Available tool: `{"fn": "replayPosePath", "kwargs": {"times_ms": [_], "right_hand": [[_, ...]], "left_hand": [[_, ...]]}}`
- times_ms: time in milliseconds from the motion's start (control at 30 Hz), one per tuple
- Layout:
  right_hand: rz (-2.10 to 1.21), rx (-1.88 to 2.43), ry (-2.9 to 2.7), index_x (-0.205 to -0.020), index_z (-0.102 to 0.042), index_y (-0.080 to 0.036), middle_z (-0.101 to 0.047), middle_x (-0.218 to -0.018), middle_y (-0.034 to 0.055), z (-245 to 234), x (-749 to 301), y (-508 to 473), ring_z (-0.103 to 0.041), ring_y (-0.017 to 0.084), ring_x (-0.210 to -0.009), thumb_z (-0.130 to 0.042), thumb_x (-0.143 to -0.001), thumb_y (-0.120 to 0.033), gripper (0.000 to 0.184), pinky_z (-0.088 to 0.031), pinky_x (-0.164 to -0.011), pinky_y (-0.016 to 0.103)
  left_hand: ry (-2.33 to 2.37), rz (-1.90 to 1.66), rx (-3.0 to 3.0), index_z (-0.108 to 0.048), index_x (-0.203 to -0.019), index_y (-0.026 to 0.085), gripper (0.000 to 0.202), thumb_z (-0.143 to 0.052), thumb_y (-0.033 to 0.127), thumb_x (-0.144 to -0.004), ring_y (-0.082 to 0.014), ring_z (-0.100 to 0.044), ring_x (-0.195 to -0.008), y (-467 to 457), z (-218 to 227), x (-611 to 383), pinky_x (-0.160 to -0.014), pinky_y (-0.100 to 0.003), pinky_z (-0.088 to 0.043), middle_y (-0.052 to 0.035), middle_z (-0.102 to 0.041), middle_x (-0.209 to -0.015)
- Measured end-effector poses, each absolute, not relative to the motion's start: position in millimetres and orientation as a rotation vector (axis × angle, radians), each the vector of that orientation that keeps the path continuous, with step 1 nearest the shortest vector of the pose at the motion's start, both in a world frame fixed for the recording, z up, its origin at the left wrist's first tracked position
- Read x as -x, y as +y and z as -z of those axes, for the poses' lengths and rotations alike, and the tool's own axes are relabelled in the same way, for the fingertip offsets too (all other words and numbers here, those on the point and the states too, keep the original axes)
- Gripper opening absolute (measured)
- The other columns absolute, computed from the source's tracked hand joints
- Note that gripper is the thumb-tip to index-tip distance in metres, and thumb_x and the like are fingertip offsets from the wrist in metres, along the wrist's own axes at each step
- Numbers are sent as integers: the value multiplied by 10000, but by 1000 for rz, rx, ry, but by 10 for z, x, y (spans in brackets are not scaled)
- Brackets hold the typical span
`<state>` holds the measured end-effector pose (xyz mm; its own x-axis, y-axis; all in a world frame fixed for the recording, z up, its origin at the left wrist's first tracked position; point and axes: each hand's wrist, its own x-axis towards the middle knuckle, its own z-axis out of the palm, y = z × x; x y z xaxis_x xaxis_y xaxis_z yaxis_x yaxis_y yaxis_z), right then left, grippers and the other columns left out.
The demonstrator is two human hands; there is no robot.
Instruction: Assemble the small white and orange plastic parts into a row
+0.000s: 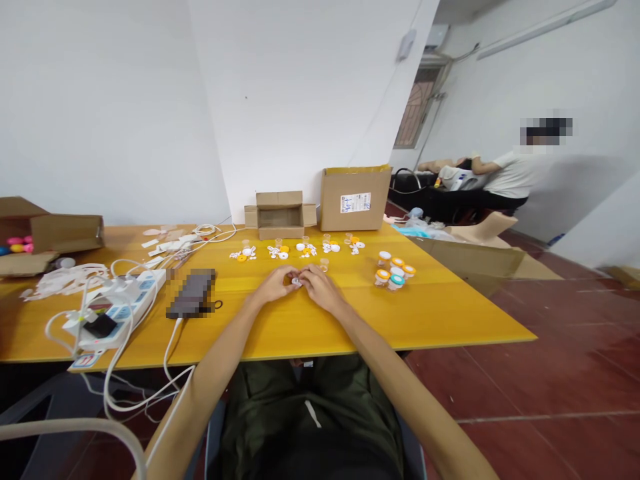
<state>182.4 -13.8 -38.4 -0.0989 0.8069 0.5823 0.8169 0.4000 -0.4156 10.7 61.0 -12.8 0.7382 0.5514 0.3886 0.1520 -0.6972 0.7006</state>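
My left hand and my right hand rest together on the yellow table, fingers pinched around a small white part between them. Just beyond stands a small clear cup. Farther back lie rows of small white and orange parts with more clear cups. To the right stands a cluster of small jars with orange, white and teal lids.
Two open cardboard boxes stand at the table's far edge, another at far left. A white power strip with cables and a dark phone lie left. A person works in the right background.
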Motion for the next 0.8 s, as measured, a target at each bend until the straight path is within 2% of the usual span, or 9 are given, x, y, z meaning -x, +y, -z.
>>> {"fn": "replayPosePath", "kwargs": {"times_ms": [233, 600, 700, 800], "right_hand": [[0, 1414, -1880, -909, -685, -241, -656, -1022, 51, 371, -1826, -146, -630, 197, -973, -578, -918, -108, 171, -506, -887, 328], [-38, 1443, -1878, -851, -663, -233, -690, -925, 41, 306, -1815, -186, -631, 197, -913, -595, -905, -87, 170, -498, -827, 313], [-52, 1449, -1879, -837, -661, -233, -693, -919, 41, 289, -1805, -192, -638, 200, -923, -592, -894, -72, 185, -502, -831, 315], [-59, 1444, -1869, -830, -660, -234, -694, -921, 41, 280, -1796, -194, -642, 202, -925, -593, -889, -70, 187, -506, -836, 319]], "left_hand": [[543, -777, -2285, -712, -1013, 192, 210, -706, 256, -813, -189, -670, -914, 589, 129, -101, -920, -340, -549, -40, -745, -973], [594, -761, -2345, -725, -998, 215, 395, -565, 74, -665, -229, -670, -1023, 676, 116, -9, -1000, -375, -538, -32, -747, -1021], [590, -780, -2351, -712, -1002, 213, 430, -504, 39, -668, -217, -668, -1021, 694, 141, -18, -996, -377, -540, -35, -742, -1029], [588, -813, -2349, -705, -975, 214, 371, -484, 41, -732, -208, -670, -1000, 690, 139, -37, -986, -375, -538, -40, -740, -1013]]}}
